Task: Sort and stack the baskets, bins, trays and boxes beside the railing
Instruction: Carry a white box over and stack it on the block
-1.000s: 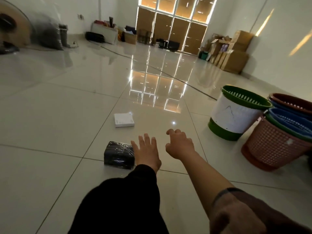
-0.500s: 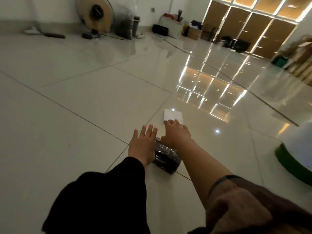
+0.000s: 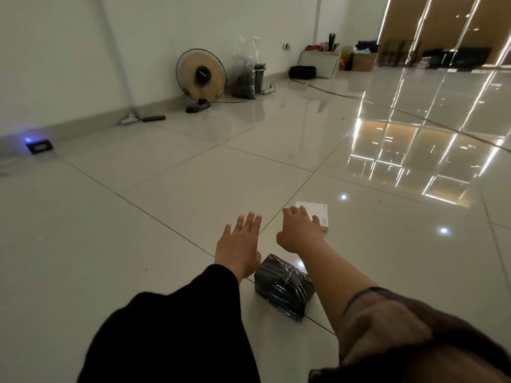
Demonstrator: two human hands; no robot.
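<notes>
A person's two arms stretch forward over a glossy floor (image 3: pixel 138 217) of large pale tiles in a wide, dim room, where bright panels at the far right throw a grid of reflections across the tiles. The left hand (image 3: pixel 240 244), in a black sleeve (image 3: pixel 171 327), is spread flat with fingers straight and holds nothing. The right hand (image 3: pixel 300 232), on a bare forearm, reaches over the near edge of a small white box (image 3: pixel 318 214) lying flat on the floor; its fingers curve down at the box, but whether they grip or merely touch it cannot be told. Between the two forearms, nearer the camera, a dark plastic-wrapped package (image 3: pixel 284 286) sits on the floor across a tile joint, close beside the left wrist.

Open floor runs wide to the left and ahead, up to the white wall (image 3: pixel 69 51) and its skirting. Against that wall stand a round floor fan (image 3: pixel 201 76) with its cord trailing, a dark bin under clear plastic wrap (image 3: pixel 250 78), and, farther left, a small black device with a blue light (image 3: pixel 38 146). At the far corner of the room, cardboard boxes (image 3: pixel 362 60) and dark bags crowd together, too small and dim to sort out.

The right upper arm, in a brownish sleeve (image 3: pixel 401 327), fills the lower right corner of the view and hides the floor behind it. The white box's near portion is covered by the right hand.
</notes>
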